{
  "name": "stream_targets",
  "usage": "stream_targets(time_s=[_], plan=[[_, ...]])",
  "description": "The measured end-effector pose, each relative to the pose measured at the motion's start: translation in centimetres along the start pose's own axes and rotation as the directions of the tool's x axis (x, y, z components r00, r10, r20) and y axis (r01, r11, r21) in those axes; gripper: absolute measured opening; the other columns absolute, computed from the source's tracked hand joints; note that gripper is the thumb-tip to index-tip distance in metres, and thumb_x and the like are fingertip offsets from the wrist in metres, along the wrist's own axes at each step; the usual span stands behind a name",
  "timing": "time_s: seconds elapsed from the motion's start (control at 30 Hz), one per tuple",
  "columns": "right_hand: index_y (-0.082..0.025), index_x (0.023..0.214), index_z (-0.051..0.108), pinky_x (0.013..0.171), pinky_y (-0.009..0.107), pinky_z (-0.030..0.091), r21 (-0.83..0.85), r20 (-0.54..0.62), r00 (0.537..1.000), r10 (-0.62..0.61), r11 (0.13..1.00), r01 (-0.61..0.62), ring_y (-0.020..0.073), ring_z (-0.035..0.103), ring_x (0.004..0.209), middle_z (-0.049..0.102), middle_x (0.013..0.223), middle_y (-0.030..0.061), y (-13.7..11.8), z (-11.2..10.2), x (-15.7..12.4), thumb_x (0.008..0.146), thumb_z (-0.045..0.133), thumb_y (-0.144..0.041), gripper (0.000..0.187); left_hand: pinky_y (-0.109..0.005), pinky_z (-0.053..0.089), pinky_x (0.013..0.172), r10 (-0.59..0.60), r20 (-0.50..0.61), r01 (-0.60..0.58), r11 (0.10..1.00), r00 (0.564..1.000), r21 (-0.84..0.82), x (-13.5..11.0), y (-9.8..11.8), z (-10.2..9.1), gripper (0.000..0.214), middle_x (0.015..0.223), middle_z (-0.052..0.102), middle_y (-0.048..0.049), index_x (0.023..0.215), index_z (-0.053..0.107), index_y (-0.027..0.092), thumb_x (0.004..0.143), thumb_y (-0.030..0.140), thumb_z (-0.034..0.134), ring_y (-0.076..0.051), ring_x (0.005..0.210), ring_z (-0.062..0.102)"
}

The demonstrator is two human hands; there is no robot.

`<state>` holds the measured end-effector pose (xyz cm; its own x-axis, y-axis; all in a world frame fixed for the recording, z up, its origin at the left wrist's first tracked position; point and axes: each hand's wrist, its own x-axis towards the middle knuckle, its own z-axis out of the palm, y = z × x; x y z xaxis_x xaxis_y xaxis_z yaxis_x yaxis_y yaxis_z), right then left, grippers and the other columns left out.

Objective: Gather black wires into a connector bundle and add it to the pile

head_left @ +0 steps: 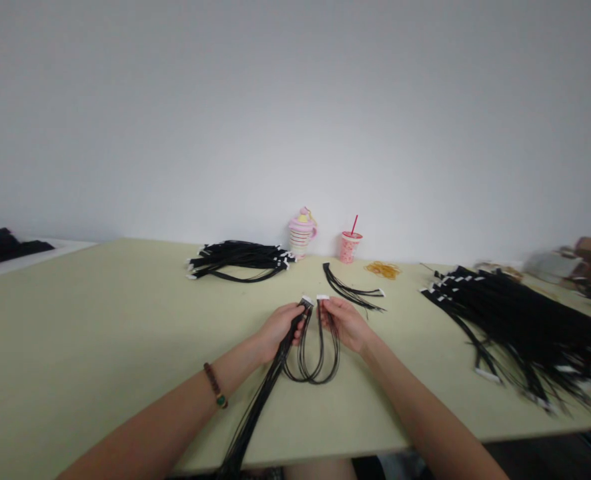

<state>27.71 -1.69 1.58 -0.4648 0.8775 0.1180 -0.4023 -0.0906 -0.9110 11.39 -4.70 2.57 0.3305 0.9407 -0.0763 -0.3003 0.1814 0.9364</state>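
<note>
Gripped in my left hand (279, 328) is a bundle of black wire harnesses (270, 383), its white connectors at the top and its tail running down past the table's front edge. My right hand (346, 323) pinches a white connector (322, 297) close beside those in the left. Several thin black wires hang in loops (311, 380) between the two hands, just above the table. Both hands are closed, near the middle of the table. A few loose black wires with a white connector (353, 291) lie just beyond my right hand.
The pale green table (100, 347) meets a white wall. A stack of black harnesses (240, 259) lies at the back, and a large pile (520, 320) at the right. A pink cup (301, 233), a cup with a straw (349, 247) and yellow rubber bands (383, 269) stand or lie behind.
</note>
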Motion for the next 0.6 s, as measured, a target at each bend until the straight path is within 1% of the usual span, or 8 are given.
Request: stream_targets(time_s=[0.07,0.17,0.27,0.37,0.43,0.47,0.53,0.6], plan=[[-0.010,0.086,0.057,0.060,0.024,0.047,-0.008,-0.008,1.000,-0.007,1.000,0.007,0.0101,0.056,0.066,0.059,0.080,0.0010,0.1,0.3,-0.1,0.086,0.054,-0.019,0.009,-0.016,0.029,0.038,0.024,-0.015,-0.023,1.000,1.000,0.018,-0.1,-0.3,0.1,0.017,0.055,0.044,0.0054,0.078,0.052,0.014,0.083,0.030,0.053,-0.007,0.042,0.040],[-0.010,0.090,0.058,0.066,0.026,0.047,-0.023,0.011,1.000,-0.006,1.000,0.006,0.0118,0.058,0.072,0.060,0.086,0.0025,0.2,0.6,-0.4,0.085,0.056,-0.020,0.011,-0.017,0.035,0.042,0.068,-0.026,-0.066,0.995,0.997,0.070,-0.3,-0.6,0.2,0.021,0.061,0.051,0.0022,0.086,0.054,0.016,0.080,0.036,0.054,-0.010,0.049,0.047],[-0.009,0.087,0.060,0.067,0.029,0.047,-0.045,0.054,0.998,0.027,0.999,-0.025,0.0125,0.058,0.069,0.061,0.080,0.0027,0.4,1.0,-0.5,0.084,0.058,-0.023,0.014,-0.019,0.038,0.045,0.117,-0.028,-0.111,0.981,0.993,0.157,-0.3,-1.0,0.3,0.025,0.063,0.053,0.0012,0.090,0.053,0.017,0.083,0.040,0.049,-0.011,0.051,0.049],[-0.009,0.087,0.060,0.066,0.028,0.047,-0.050,0.046,0.998,0.035,0.998,-0.033,0.0119,0.058,0.066,0.061,0.078,0.0022,0.7,1.5,-0.4,0.084,0.058,-0.024,0.015,-0.020,0.037,0.044,0.182,-0.038,-0.163,0.942,0.983,0.292,0.0,-1.5,0.3,0.029,0.063,0.053,0.0003,0.093,0.054,0.016,0.086,0.042,0.042,-0.012,0.050,0.048],[-0.010,0.088,0.060,0.064,0.027,0.048,-0.046,0.015,0.999,0.034,0.998,-0.034,0.0111,0.057,0.065,0.061,0.079,0.0019,0.9,1.6,-0.2,0.085,0.056,-0.022,0.013,-0.022,0.037,0.044,0.231,-0.036,-0.197,0.895,0.972,0.400,0.2,-1.6,0.2,0.036,0.061,0.053,-0.0012,0.085,0.057,0.015,0.087,0.044,0.037,-0.014,0.049,0.048],[-0.010,0.088,0.059,0.064,0.027,0.048,-0.044,-0.005,0.999,0.037,0.998,-0.037,0.0109,0.057,0.065,0.061,0.080,0.0020,1.0,1.5,-0.2,0.086,0.056,-0.021,0.012,-0.023,0.038,0.047,0.262,-0.032,-0.220,0.863,0.964,0.455,0.2,-1.6,0.1,0.039,0.061,0.054,-0.0024,0.079,0.058,0.014,0.088,0.045,0.035,-0.016,0.052,0.049],[-0.009,0.089,0.059,0.064,0.027,0.048,-0.034,-0.055,0.997,0.045,0.998,-0.047,0.0112,0.058,0.067,0.060,0.082,0.0023,1.0,1.3,0.0,0.086,0.055,-0.020,0.011,-0.028,0.042,0.061,0.349,-0.025,-0.276,0.779,0.937,0.563,-0.2,-1.2,0.1,0.038,0.068,0.056,-0.0053,0.075,0.058,0.015,0.088,0.043,0.035,-0.020,0.065,0.052],[-0.010,0.089,0.058,0.066,0.027,0.049,-0.019,-0.115,0.992,0.052,0.998,-0.055,0.0116,0.058,0.071,0.060,0.085,0.0026,1.0,0.8,0.2,0.087,0.054,-0.019,0.011,-0.032,0.037,0.079,0.450,-0.006,-0.335,0.673,0.893,0.659,-1.1,-0.5,0.3,0.028,0.086,0.057,-0.0079,0.085,0.058,0.016,0.087,0.039,0.041,-0.024,0.086,0.050]])
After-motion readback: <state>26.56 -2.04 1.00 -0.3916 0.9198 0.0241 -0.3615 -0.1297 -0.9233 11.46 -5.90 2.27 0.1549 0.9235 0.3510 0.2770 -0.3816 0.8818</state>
